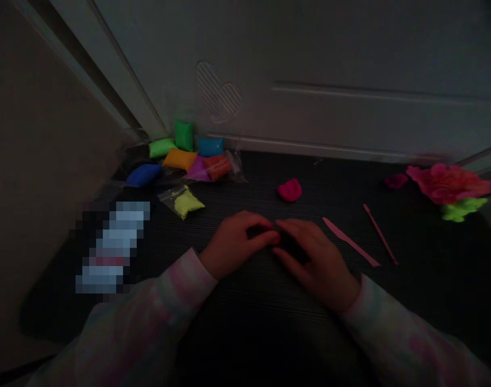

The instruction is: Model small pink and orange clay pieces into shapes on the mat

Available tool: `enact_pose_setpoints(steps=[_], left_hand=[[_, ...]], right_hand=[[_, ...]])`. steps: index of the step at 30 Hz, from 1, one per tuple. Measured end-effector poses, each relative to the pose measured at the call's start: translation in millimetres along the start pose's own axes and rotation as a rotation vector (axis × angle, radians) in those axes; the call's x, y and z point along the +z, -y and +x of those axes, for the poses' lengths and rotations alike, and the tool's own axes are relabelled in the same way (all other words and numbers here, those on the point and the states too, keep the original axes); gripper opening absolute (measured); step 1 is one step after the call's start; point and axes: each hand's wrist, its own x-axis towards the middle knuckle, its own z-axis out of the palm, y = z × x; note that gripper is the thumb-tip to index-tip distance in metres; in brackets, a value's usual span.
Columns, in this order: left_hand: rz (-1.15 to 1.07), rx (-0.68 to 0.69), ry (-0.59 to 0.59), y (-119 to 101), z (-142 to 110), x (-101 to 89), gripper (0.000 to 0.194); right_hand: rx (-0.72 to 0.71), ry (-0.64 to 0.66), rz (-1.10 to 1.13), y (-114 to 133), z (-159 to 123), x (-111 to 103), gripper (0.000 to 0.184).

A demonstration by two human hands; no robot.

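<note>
My left hand [242, 241] and my right hand [316, 259] meet at the fingertips, low over the dark table. The left thumb and fingers pinch together. On the right, thumb and fingers curve towards the same spot. Whatever lies between the tips is too small and dim to make out. Just beyond them sits a lump of deep pink modelling clay [289, 190]. Right of my right hand lie a pink plastic modelling knife [350, 242] and a thin pink modelling tool [380, 233].
Several coloured clay packs, among them an orange one [180, 159], cluster at the back left. A yellow clay bag [187, 203] lies nearer. A blurred-out phone-like object [118, 242] is at left, and a pink artificial flower [447, 183] at right. A pale panel [330, 118] borders the table [245, 322].
</note>
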Motion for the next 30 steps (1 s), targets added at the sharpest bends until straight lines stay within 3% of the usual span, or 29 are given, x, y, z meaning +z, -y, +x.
enact_pose_setpoints(steps=[9,19,26,30], left_hand=[[0.068,0.042,-0.031,1.5,-0.3,0.7,0.014],[0.134,0.121,-0.032,-0.3,1.5,1.7,0.015],[0.103,0.15,-0.037,3.6,1.9,2.5,0.022],[0.115,0.16,-0.018,4.1,1.0,-0.3,0.014]], right_hand=[[-0.074,0.117,-0.244,-1.9,-5.0,-2.9,0.04],[-0.064,0.054,-0.31,2.9,-7.4,-2.6,0.045],[-0.102,0.089,-0.349,6.6,-9.2,-1.9,0.044],[-0.119,0.061,-0.385,8.3,-9.3,-3.6,0.039]])
